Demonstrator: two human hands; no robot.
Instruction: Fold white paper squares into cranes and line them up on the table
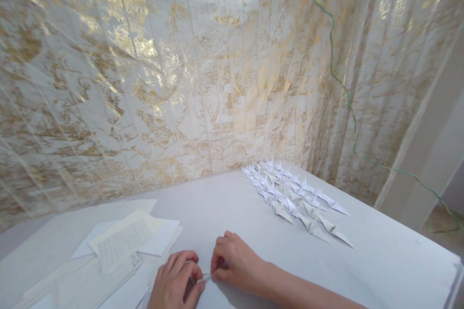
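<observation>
Between my two hands, low over the white tabletop, is a small narrow piece of folded white paper (206,276). My left hand (177,277) is closed with thumb and fingers pinching the paper's left end, and most of that end is hidden in the grip. At the right end, my right hand (237,261) pinches the paper between thumb and curled fingers. Only a short strip shows in the gap, so its full shape cannot be made out.
Rows of folded white paper cranes (290,198) stand on the table (380,251) at the back right. Loose paper sheets (159,236), some with writing, lie overlapping on the left. Behind hangs a gold-patterned curtain (203,82), with a green cord (350,101) running down at the right.
</observation>
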